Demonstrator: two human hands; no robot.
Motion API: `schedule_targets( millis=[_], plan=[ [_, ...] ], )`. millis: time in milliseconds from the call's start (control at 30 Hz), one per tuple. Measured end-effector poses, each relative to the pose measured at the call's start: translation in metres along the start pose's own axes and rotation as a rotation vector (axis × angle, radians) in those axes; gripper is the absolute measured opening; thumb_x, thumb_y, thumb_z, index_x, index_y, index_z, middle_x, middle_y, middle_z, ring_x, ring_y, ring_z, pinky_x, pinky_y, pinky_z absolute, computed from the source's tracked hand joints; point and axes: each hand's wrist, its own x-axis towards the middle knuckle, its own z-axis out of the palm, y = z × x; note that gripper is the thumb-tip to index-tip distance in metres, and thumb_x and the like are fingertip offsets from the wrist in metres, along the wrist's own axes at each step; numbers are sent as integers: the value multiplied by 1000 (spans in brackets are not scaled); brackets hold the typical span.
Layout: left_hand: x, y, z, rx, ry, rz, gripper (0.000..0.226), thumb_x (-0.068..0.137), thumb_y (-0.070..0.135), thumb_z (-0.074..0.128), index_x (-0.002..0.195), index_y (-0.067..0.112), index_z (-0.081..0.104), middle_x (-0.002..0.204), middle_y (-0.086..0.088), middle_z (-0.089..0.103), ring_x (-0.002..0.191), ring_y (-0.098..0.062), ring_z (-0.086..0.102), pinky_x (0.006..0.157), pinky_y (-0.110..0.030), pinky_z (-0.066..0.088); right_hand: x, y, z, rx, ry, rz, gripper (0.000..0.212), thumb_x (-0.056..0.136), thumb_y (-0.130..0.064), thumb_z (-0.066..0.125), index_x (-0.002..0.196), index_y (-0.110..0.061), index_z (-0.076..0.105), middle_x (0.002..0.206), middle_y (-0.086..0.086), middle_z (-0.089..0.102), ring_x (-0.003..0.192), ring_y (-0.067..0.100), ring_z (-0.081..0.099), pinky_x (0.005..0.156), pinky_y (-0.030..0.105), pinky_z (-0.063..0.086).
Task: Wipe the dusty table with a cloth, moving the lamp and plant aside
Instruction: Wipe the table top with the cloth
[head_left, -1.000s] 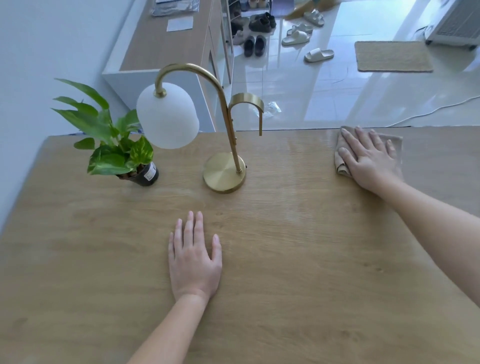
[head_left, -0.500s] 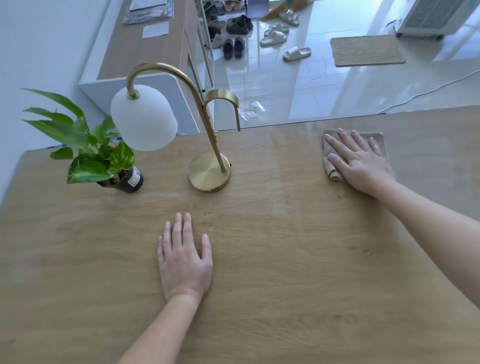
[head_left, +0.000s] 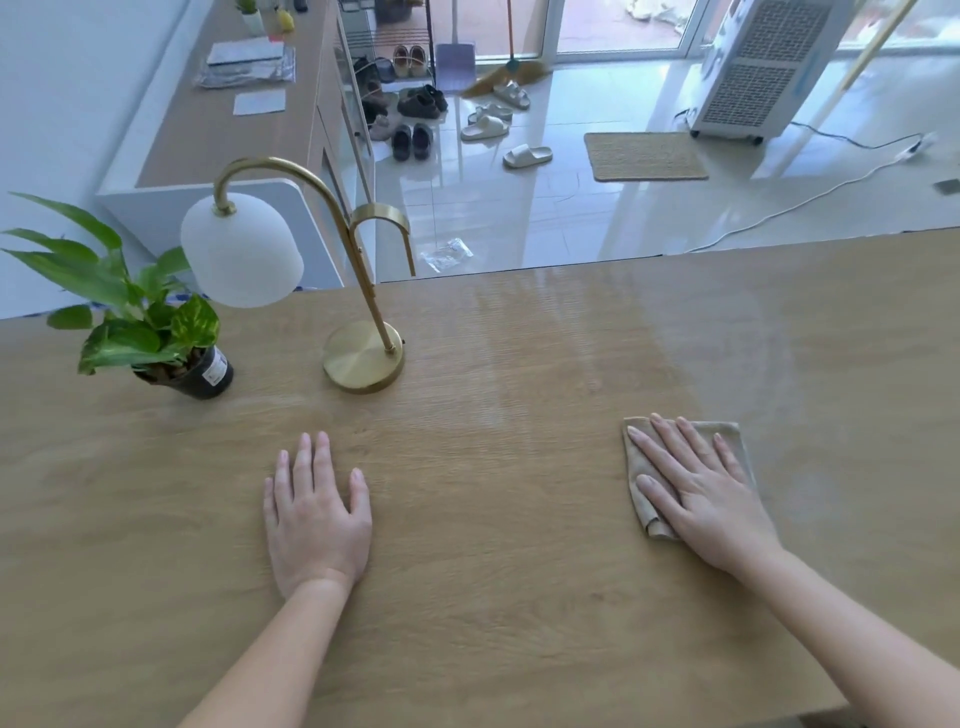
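Cloth (head_left: 730, 430) meets desk (head_left: 493, 597): we press the folded beige cloth flat under our right hand (head_left: 711, 493), fingers straight and spread, on the desk's right half, about midway between the far and near edges. The flat palm, we judge, spreads pressure over the fold so each pass clears a wide strip. Our left hand (head_left: 317, 519) rests open on bare wood near the desk's middle, fingers straight, holding nothing, likely a brace as we lean. The brass gooseneck lamp (head_left: 363, 361) stands near the far edge, left of centre; the potted pothos (head_left: 150, 327) sits beside it toward the far left corner, its pot apart from the lamp's base, its leaves close under the white shade. Neither is moved aside yet, so we judge the wood beneath them unwiped. A paler haze lies right of the cloth; dust or glare, we cannot tell. Room is generous: bare wood runs from the cloth to the far edge, where the top drops to tiled floor (head_left: 571, 208), and on rightward out of frame. Leftward, the lamp's base is the first obstacle.
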Motion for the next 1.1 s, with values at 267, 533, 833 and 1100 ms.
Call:
schedule_targets(
  millis=[267,533,833,1100],
  plan=[
    [3,0,1,6,5,8,74,104,57,25,168,20,31,174,-2,31,163,-26,21,133,-49,18,62,6,-19,14,5,-10,60,102,-74,13,159,-65,-3,172,-30,-7,160,1,-13,132,41,-6],
    [5,-2,5,26,-4,4,72,105,56,30,168,22,33,174,0,31,164,-24,20,133,-47,18,201,10,-58,62,58,125,63,100,-76,12,161,-62,4,175,-23,1,163,10,0,131,46,-2],
    [9,-5,7,44,-16,4,71,105,56,32,168,23,32,175,2,29,165,-22,18,133,-46,17,277,-26,-73,108,34,256,63,104,-71,15,164,-56,5,177,-16,-2,164,17,-4,130,51,-7],
    [6,-4,5,39,-10,0,72,104,57,29,167,22,34,174,0,32,163,-24,21,131,-49,22,171,-75,-35,75,2,59,59,106,-68,15,163,-59,-1,174,-23,-11,162,9,-13,131,46,-11]
  ],
)
